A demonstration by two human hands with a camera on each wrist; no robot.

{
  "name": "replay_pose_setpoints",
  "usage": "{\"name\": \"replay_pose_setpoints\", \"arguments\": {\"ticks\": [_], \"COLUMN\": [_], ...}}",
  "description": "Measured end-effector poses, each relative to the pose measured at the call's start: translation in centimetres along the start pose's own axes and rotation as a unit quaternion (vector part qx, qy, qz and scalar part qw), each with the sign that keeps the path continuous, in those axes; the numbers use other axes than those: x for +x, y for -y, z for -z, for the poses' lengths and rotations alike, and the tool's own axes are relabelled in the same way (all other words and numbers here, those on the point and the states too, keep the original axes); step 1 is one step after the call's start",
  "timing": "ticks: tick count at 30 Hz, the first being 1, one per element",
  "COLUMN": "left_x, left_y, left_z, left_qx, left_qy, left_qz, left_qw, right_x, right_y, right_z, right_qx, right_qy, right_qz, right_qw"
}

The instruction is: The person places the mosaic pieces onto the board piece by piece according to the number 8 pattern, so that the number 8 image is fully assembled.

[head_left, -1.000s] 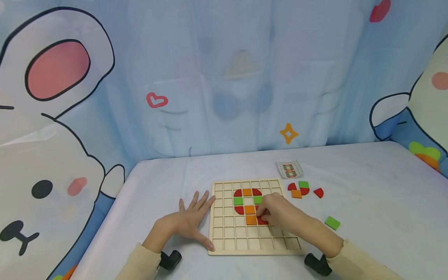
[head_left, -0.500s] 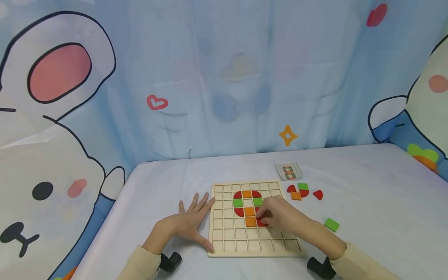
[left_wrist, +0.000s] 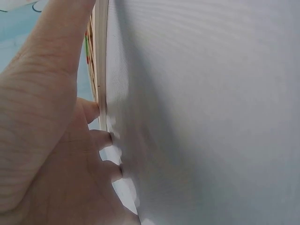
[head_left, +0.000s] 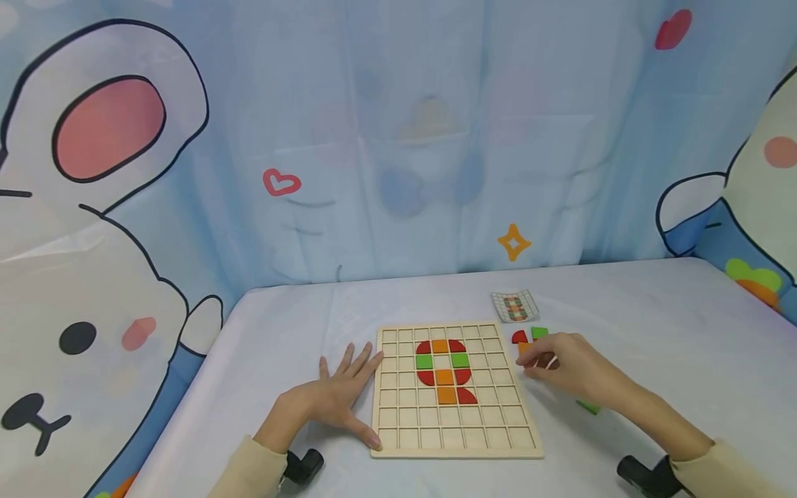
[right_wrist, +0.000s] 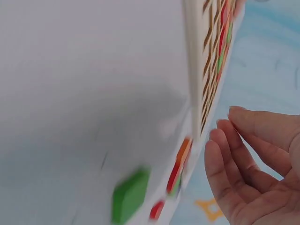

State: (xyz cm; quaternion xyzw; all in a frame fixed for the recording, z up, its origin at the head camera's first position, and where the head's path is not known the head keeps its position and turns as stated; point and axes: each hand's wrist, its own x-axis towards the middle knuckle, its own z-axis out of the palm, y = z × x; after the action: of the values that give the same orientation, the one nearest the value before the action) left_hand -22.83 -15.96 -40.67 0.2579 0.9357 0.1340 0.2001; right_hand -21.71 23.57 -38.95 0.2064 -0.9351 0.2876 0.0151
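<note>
A wooden grid board (head_left: 407, 438) lies on the white table, holding red quarter-round, orange square and green square tiles in its middle cells. My left hand (head_left: 336, 393) spreads its fingers on the table along the board's left edge; thumb and fingertip touch its frame. My right hand (head_left: 575, 370) hovers just right of the board, thumb and fingertips close together by a loose orange tile (head_left: 525, 348). Nothing shows between those fingers in the right wrist view. A loose red tile (head_left: 519, 337) and a green tile (head_left: 539, 332) lie beside the orange one; another red piece is mostly hidden.
A small pattern card (head_left: 515, 306) lies behind the board's far right corner. Partly under my right forearm in the head view is a separate green tile (head_left: 588, 407). A blue cartoon-printed curtain (head_left: 398, 152) hangs along the table's back edge.
My right hand has left the red tile at the lower right of the pattern, which sits in its cell, and moved right to the loose tiles. The left hand has stayed put.
</note>
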Motion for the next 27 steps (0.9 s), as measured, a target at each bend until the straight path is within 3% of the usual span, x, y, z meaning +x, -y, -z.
{"name": "replay_pose_setpoints", "arguments": {"ticks": [8, 15, 22, 27], "left_x": [-0.2, 0.0, 0.2, 0.2], "left_y": [0.0, 0.0, 0.0, 0.0], "left_z": [-0.1, -0.2, -0.2, -0.2], "left_qx": [-0.002, -0.007, -0.003, -0.003], "left_qy": [0.002, 0.001, -0.001, 0.000], "left_qz": [0.006, 0.003, 0.006, 0.010], "left_qw": [1.0000, 1.0000, 1.0000, 0.9999], "right_x": [0.1, 1.0, 2.0, 2.5], "right_y": [-3.8, -6.0, -6.7, -6.6], "right_z": [2.1, 3.0, 2.9, 2.9], "right_qx": [-0.034, -0.037, -0.028, -0.027], "right_qy": [-0.025, -0.013, -0.001, -0.003], "right_qz": [-0.075, -0.133, -0.175, -0.183], "right_qw": [0.9963, 0.9904, 0.9841, 0.9827]}}
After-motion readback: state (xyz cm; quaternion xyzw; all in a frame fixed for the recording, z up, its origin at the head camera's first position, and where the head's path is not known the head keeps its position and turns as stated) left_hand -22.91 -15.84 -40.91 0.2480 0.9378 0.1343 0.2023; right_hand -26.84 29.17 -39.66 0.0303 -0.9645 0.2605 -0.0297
